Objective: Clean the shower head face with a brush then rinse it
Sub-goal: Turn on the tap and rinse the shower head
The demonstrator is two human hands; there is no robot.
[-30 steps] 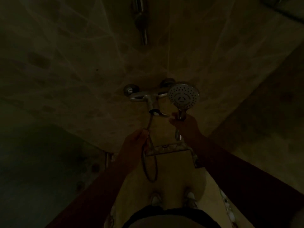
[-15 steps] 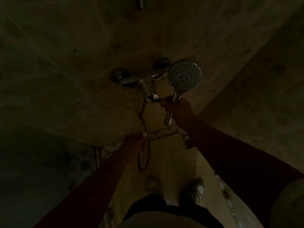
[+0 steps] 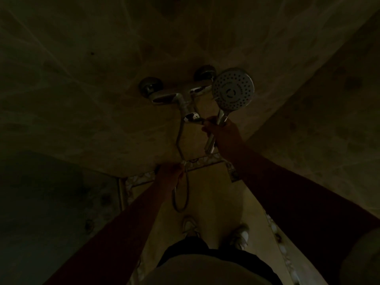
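Since a moment ago our right hand (image 3: 223,134), its grip around the handle, keeps the shower head (image 3: 233,88) just right of the mixer tap (image 3: 181,99), while our left hand (image 3: 171,173), gripping the hose (image 3: 181,194), sank below the tap; no brush visible, so scrubbing has not begun.

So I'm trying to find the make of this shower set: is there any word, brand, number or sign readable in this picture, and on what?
None can be read.
Shower head: small pale marks on the face ring, too small and dim to read; the centre bears only a ring shape.
Mixer tap: no lettering visible.
Hose, held by the left hand: none.
Handle in the right hand: none.
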